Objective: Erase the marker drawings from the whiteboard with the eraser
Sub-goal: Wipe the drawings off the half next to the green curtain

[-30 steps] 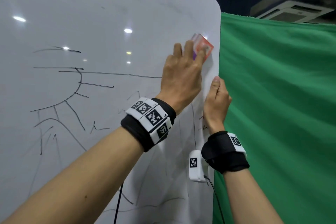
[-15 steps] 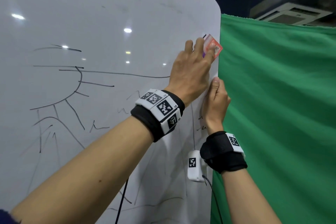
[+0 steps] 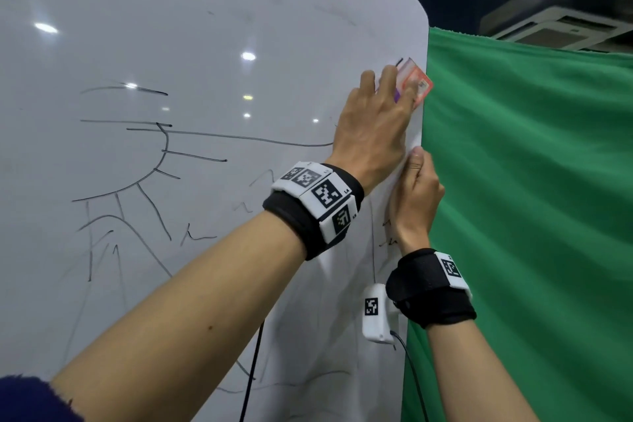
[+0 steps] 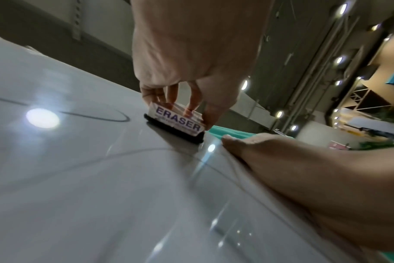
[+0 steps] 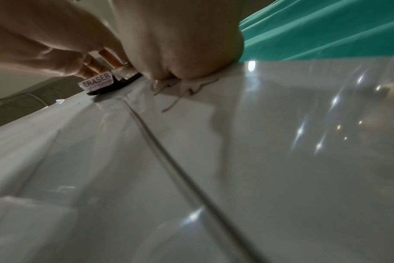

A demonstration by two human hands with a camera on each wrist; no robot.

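My left hand [image 3: 373, 134], gripping the eraser [image 3: 412, 82], has slid up toward the board [image 3: 205, 27] edge that my right hand [image 3: 416, 195] clasps; most drawings [image 3: 144, 181] remain.

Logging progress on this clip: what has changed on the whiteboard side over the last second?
The left hand, gripping the eraser, slid it right to the whiteboard's right edge. The right hand kept its grip on that edge. The sun-like drawing at left is untouched.
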